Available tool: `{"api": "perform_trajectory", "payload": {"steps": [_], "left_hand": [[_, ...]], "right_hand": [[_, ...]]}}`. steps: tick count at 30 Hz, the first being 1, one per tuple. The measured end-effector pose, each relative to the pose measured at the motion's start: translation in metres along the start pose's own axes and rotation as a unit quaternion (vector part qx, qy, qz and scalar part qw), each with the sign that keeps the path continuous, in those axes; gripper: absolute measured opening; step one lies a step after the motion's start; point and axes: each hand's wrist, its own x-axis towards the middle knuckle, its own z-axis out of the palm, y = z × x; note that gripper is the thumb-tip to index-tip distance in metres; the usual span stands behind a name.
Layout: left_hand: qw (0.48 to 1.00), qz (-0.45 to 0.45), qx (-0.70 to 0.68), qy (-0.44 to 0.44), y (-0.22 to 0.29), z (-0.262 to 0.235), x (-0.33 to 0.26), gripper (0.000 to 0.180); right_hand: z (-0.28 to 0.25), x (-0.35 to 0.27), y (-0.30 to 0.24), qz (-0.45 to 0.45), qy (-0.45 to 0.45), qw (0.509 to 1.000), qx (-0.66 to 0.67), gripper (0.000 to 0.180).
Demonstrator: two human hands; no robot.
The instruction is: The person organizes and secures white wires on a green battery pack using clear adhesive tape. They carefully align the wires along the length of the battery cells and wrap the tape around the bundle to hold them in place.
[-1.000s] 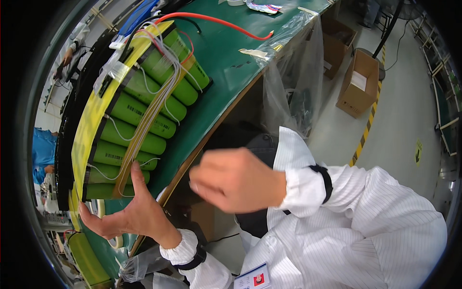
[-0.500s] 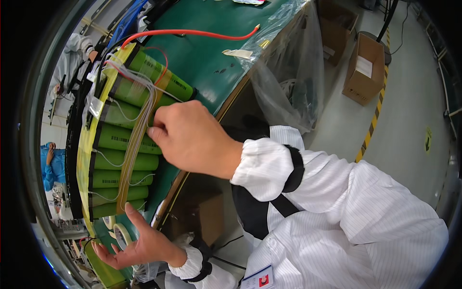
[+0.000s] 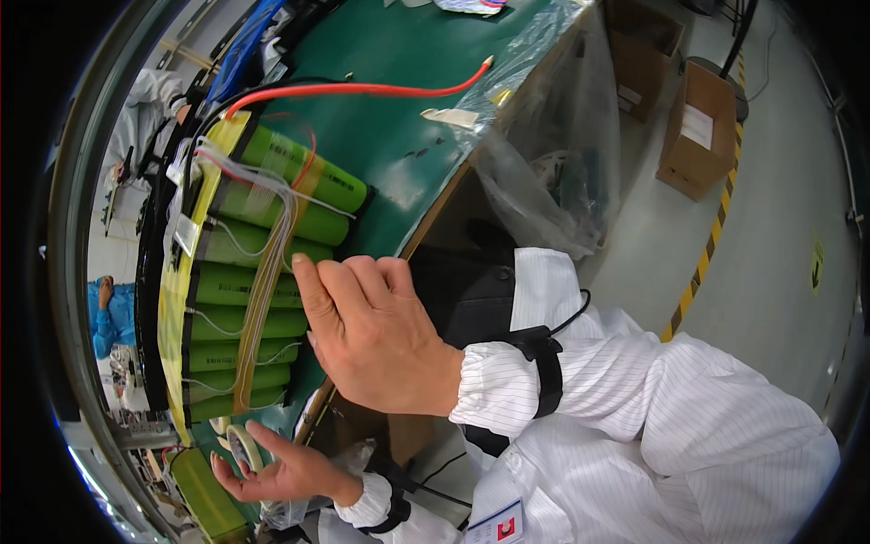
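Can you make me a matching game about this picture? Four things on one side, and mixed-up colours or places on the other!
Things:
1. Thick cable
2. Cylinders in a row
3. Stripe on the floor
4. Tape roll

Colours and places:
A. Yellow and black
B. Next to the person's left hand
C. Red
D. Green

Right pairs: 1-C, 2-D, 3-A, 4-B.

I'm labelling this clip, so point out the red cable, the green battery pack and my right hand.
Red cable (image 3: 362,90), head view, middle of its length.
Green battery pack (image 3: 216,286), head view, a cell's side.
Right hand (image 3: 382,343), head view, its back.
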Motion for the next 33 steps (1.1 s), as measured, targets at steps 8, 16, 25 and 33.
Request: {"api": "perform_trajectory", "payload": {"steps": [8, 16, 25, 33], "left_hand": [[0.999, -0.046, -0.005, -0.011, -0.009, 0.014, -0.01, 0.056], [0.997, -0.057, -0.056, 0.014, -0.015, 0.018, -0.017, 0.055], [0.995, -0.045, -0.083, 0.034, -0.014, 0.004, -0.014, 0.049], [0.91, 0.067, -0.241, -0.331, 0.13, 0.018, 0.0, 0.029]], "right_hand": [[0.02, -0.003, -0.003, -0.003, 0.008, 1.0, -0.016, 0.083], [0.021, 0.003, -0.018, 0.022, -0.026, 0.998, -0.05, 0.087], [-0.042, 0.036, 0.035, -0.005, 0.03, 0.995, 0.099, 0.036], [-0.048, 0.098, 0.104, -0.088, -0.052, 0.968, 0.228, 0.018]]}}
